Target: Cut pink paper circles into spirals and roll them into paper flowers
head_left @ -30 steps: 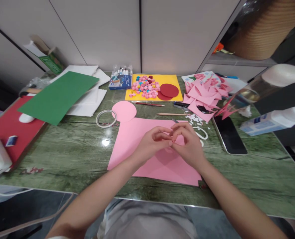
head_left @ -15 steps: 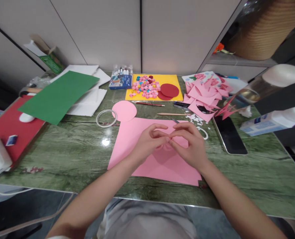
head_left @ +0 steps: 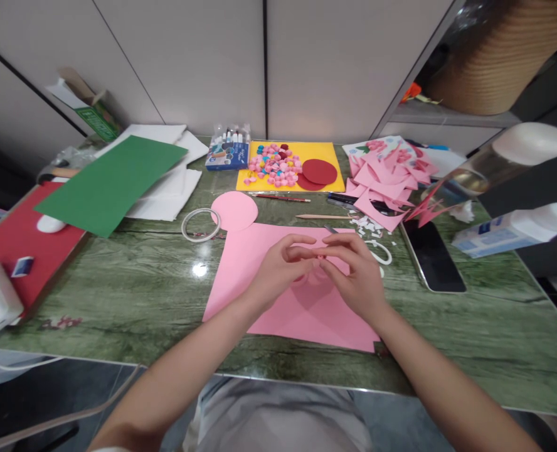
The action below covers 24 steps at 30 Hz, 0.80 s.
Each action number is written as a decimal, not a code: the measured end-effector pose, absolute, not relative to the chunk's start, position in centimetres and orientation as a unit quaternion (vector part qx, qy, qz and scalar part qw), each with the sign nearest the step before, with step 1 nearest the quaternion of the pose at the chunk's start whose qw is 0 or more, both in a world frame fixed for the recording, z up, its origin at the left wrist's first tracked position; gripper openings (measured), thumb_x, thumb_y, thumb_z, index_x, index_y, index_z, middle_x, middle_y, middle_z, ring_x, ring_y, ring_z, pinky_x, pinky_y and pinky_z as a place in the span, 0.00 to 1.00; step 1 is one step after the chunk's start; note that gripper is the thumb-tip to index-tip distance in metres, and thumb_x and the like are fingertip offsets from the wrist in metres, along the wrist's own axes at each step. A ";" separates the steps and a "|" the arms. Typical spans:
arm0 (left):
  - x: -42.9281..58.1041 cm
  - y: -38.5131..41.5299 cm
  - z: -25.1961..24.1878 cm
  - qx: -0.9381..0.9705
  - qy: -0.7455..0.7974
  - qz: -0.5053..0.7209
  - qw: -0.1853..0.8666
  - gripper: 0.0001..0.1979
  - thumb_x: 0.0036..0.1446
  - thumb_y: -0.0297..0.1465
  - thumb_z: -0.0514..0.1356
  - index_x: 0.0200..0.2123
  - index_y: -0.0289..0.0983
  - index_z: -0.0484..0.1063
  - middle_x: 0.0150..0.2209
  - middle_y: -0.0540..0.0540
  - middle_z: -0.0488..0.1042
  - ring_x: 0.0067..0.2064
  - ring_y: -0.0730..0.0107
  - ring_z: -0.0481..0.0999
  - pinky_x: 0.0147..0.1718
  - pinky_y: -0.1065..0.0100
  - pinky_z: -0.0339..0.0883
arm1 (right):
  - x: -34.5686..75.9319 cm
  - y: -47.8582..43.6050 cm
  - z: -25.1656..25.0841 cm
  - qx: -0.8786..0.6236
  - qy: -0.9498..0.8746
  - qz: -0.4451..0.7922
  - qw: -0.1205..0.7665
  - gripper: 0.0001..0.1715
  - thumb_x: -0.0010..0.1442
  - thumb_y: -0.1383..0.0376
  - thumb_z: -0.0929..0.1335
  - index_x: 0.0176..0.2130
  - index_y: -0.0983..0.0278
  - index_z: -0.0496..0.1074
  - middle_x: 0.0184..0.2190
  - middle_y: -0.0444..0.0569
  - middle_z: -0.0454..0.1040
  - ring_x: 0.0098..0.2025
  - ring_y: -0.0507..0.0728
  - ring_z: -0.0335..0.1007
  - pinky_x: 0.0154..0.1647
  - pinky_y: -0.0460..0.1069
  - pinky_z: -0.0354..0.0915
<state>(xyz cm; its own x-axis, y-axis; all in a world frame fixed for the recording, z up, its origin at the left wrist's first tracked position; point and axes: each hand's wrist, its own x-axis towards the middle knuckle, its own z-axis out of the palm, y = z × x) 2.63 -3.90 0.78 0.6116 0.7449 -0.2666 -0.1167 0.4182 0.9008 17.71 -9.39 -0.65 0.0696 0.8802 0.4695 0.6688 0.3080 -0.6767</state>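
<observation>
Over a pink sheet (head_left: 278, 317), my left hand (head_left: 290, 260) and my right hand (head_left: 354, 270) meet fingertip to fingertip. Between their thumbs and index fingers they pinch a small pink paper roll (head_left: 321, 257), mostly covered by the fingers. Curved pink paper (head_left: 302, 281) shows just below the fingertips; whether it joins the roll I cannot tell. A pink paper circle (head_left: 234, 211) overlaps the sheet's far left corner. Beside the right hand lie scissors (head_left: 381, 252), partly hidden by that hand.
At the back, pink balls (head_left: 278, 166) and red circles (head_left: 320, 171) rest on a yellow sheet (head_left: 325, 149). Pink scraps (head_left: 386, 182), a phone (head_left: 436, 257) and a white bottle (head_left: 518, 231) stand right. A tape roll (head_left: 184, 225), green sheet (head_left: 113, 182) and red sheet (head_left: 47, 251) lie left.
My right hand has shifted slightly left and its fingers have changed position a little, so more of the small pink roll shows. The left hand stays nearly still.
</observation>
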 end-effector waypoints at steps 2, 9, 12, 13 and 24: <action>2.6 -3.9 0.7 0.456 0.337 0.281 0.774 0.17 0.45 0.28 0.63 0.41 0.37 0.65 0.32 0.48 0.74 0.27 0.77 0.70 0.28 0.73 0.61 | 17.8 -9.4 -0.5 -0.584 -0.655 0.123 0.464 0.08 0.53 0.70 0.68 0.34 0.57 0.72 0.38 0.47 0.67 0.44 0.57 0.65 0.49 0.58 0.62; 2.8 -4.1 0.2 0.446 0.306 0.281 0.793 0.17 0.44 0.28 0.65 0.40 0.36 0.67 0.32 0.47 0.75 0.33 0.74 0.72 0.32 0.72 0.64 | 17.9 -9.2 -0.5 -0.576 -0.639 0.161 0.483 0.09 0.47 0.71 0.71 0.26 0.60 0.67 0.36 0.46 0.66 0.43 0.57 0.65 0.50 0.58 0.61; 2.9 -4.2 0.0 0.447 0.296 0.280 0.796 0.17 0.43 0.28 0.65 0.39 0.36 0.68 0.31 0.48 0.74 0.34 0.72 0.73 0.32 0.71 0.65 | 17.8 -9.1 -0.5 -0.576 -0.648 0.164 0.470 0.10 0.47 0.71 0.71 0.25 0.61 0.66 0.36 0.45 0.66 0.43 0.57 0.65 0.49 0.58 0.61; 2.9 -4.2 0.0 0.449 0.296 0.280 0.795 0.16 0.43 0.28 0.65 0.38 0.36 0.68 0.31 0.48 0.74 0.34 0.72 0.73 0.32 0.71 0.65 | 17.8 -9.1 -0.5 -0.578 -0.650 0.164 0.465 0.10 0.47 0.71 0.71 0.25 0.61 0.65 0.36 0.45 0.66 0.42 0.57 0.65 0.48 0.57 0.61; 2.6 -3.8 0.6 0.434 0.338 0.265 0.792 0.19 0.44 0.27 0.64 0.42 0.37 0.66 0.31 0.48 0.75 0.28 0.78 0.70 0.31 0.71 0.61 | 17.8 -9.6 0.0 -0.561 -0.702 0.064 0.434 0.07 0.50 0.71 0.69 0.32 0.60 0.70 0.38 0.50 0.66 0.43 0.58 0.65 0.44 0.56 0.64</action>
<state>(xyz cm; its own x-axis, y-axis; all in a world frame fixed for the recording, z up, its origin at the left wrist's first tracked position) 2.57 -3.80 0.61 0.6312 0.7133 -0.3044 -0.1270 0.4823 0.8668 17.82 -9.62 -0.03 0.0070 0.8435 0.5371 0.7316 0.3618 -0.5778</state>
